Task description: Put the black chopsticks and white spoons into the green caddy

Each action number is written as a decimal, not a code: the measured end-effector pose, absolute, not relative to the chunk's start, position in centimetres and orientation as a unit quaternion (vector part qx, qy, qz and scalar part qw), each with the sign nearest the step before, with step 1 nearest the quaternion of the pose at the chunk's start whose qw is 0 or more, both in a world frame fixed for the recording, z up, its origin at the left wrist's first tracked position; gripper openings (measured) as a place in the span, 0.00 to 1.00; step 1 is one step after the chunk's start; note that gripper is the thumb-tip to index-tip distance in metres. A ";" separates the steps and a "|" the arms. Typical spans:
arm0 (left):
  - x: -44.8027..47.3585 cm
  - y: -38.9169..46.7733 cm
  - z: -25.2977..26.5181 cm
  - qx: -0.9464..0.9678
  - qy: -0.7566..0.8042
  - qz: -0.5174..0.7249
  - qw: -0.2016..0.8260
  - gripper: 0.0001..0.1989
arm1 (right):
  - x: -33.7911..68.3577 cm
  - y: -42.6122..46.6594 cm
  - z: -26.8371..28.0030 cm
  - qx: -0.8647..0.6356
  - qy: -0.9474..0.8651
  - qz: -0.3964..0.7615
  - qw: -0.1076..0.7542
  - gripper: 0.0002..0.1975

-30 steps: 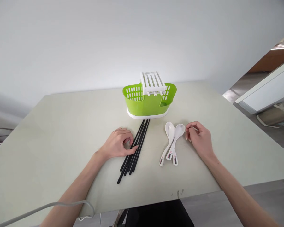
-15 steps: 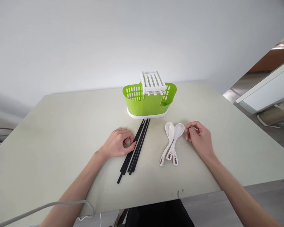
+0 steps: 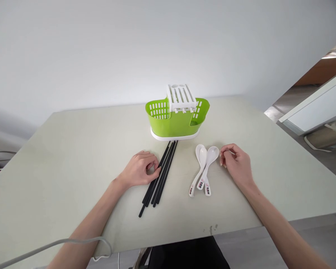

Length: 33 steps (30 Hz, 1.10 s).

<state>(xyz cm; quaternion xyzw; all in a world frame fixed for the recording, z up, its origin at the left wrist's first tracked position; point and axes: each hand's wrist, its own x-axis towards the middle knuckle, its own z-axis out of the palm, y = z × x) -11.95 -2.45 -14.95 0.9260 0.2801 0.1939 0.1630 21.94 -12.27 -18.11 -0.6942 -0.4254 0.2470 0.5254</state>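
My left hand [image 3: 142, 168] rests on the table, fingers loosely curled and thumb apart from them, holding nothing. Its thumb tip is at the edge of several black chopsticks [image 3: 162, 175], which lie in a loose slanting bundle. On the other side, my right hand [image 3: 236, 163] lies half curled with a gap between thumb and forefinger, and nothing shows in it. Just left of its fingertips are three white spoons [image 3: 204, 164], crossed over one another, with printed marks on their handles. Behind the chopsticks stands a green cutlery basket [image 3: 172, 125] with a white slotted top and white base.
The pale table [image 3: 81, 149] reaches back to a white wall [image 3: 128, 48]. A grey cable [image 3: 53, 244] crosses over my left forearm at the lower left. Beyond the table's right edge stands a white piece of furniture [image 3: 322, 102].
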 end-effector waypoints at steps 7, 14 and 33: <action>-11.9 -2.5 -14.9 0.924 0.282 0.197 0.166 0.06 | 21.8 -12.3 -17.9 -0.699 -0.421 0.249 0.523 0.05; -12.0 -2.5 -14.9 0.926 0.270 0.198 0.174 0.09 | 21.7 -12.3 -17.8 -0.699 -0.418 0.249 0.525 0.05; -12.5 -2.2 -14.2 0.919 0.300 0.184 0.177 0.05 | 22.0 -12.3 -18.1 -0.694 -0.426 0.243 0.527 0.04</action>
